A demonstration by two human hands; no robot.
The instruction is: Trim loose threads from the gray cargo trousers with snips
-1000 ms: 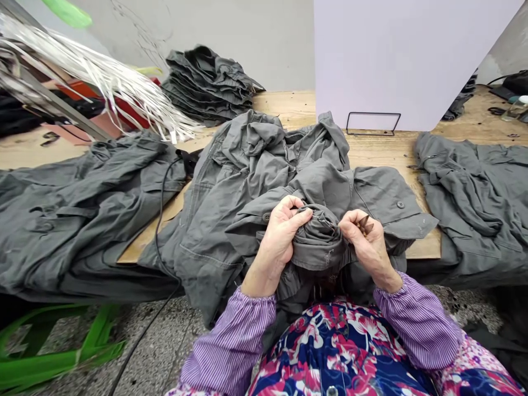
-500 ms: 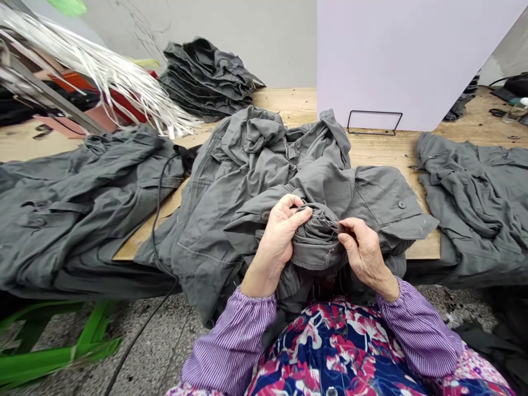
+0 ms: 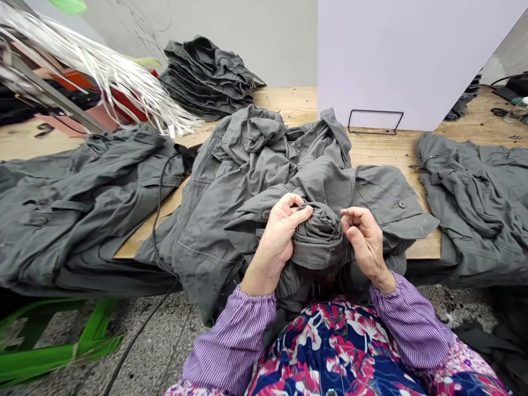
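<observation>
A dark grey garment (image 3: 247, 187) with buttoned pocket flaps lies crumpled over the front edge of the wooden table. One part of it, a bunched, rolled cuff (image 3: 319, 250), faces me at the front. My left hand (image 3: 282, 236) pinches the left side of this cuff between thumb and fingers. At the cuff's right edge is my right hand (image 3: 363, 236), its fingers curled and thumb pressed near the index finger. Whatever those right fingertips hold is too small to make out.
More grey garments lie left (image 3: 82, 198) and right (image 3: 478, 203). Behind stand a folded grey pile (image 3: 210, 77), white strips (image 3: 136, 77), a pale panel (image 3: 396, 60) and a wire stand (image 3: 373, 132). A black cable (image 3: 154, 236) hangs over the front edge near a green stool (image 3: 82, 346).
My right hand has come slightly away from the inside of the cuff, its fingers more curled. My left hand keeps its hold in the same place.
</observation>
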